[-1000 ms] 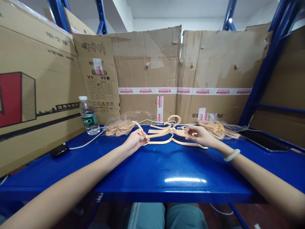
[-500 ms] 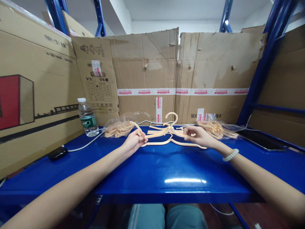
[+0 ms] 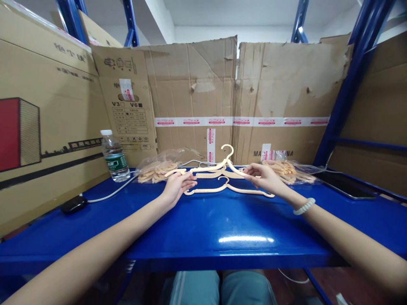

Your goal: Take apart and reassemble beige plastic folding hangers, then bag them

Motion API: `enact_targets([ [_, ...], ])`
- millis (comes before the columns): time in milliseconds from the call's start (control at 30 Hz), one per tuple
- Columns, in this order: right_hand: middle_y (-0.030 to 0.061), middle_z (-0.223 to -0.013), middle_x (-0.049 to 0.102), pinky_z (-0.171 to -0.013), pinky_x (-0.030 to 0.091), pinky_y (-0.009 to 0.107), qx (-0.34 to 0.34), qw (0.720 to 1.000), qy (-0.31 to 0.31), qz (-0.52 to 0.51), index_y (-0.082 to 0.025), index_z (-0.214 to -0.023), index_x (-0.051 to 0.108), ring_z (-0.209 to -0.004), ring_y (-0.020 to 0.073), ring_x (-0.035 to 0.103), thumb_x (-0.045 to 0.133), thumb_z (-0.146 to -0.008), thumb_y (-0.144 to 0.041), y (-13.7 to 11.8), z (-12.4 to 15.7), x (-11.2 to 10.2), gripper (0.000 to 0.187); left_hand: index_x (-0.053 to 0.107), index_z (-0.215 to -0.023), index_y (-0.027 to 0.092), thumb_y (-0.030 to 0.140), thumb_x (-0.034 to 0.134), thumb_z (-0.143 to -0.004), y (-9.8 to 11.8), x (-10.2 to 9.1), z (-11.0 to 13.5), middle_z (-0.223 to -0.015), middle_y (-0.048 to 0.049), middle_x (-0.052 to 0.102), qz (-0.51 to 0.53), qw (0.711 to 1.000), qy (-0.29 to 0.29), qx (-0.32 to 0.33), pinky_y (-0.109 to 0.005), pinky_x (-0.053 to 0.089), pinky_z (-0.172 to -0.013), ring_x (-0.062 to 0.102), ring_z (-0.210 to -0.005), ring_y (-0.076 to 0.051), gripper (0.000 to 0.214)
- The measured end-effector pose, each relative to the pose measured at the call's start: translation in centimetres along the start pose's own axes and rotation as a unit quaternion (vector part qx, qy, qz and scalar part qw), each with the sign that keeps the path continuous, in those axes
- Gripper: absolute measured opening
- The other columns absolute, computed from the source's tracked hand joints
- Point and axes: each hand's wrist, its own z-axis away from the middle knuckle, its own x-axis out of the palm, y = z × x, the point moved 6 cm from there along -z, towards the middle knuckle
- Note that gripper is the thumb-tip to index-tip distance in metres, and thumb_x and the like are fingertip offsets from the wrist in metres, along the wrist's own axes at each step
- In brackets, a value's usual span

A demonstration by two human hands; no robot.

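Two tall cardboard sheets (image 3: 193, 84) wall the back; one printed carton (image 3: 60, 97) closes the left. Blue table (image 3: 203, 224) below.

Three peach hangers out of bags, at least; the overlap at the rear makes that count uncertain. One, the held hanger (image 3: 226, 161), is up between the hands, its hook higher than one second ago; its left end piece, upright then, now lies nearly level. Front hanger (image 3: 210, 191) lies nearer the person; rear hanger (image 3: 208, 174) is partly masked by the held one.

Two hands, both on the held hanger: left hand (image 3: 177, 185) pinches the left arm, fingers loosely bent; right hand (image 3: 262, 178) pinches the right arm, thumb against fingertips, and covers part of the right bag.

Two clear bags of hangers: left bag (image 3: 155, 171), right bag (image 3: 284, 173). One water bottle (image 3: 116, 163). One dark-screened device (image 3: 346, 185), far right. One black gadget (image 3: 73, 204), cabled, left. One coiled band (image 3: 304, 206), right wrist.
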Motion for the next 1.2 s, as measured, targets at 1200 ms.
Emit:
enact_targets([
  [1200,0.0021,-0.074,0.064,-0.058,0.042,0.026,-0.004,0.942,-0.257,0.215,-0.017,-0.091,0.066,-0.067,0.0168,0.058,0.074,-0.069,-0.047,2.2,0.7,0.0,0.038,0.064,-0.114,0.02,0.035,0.061,-0.086,0.8,4.1,3.8,-0.116,-0.0098,0.068,-0.571,0.694,-0.315,0.305,-0.04,0.044,-0.094,0.061,-0.106,-0.028,0.032],
])
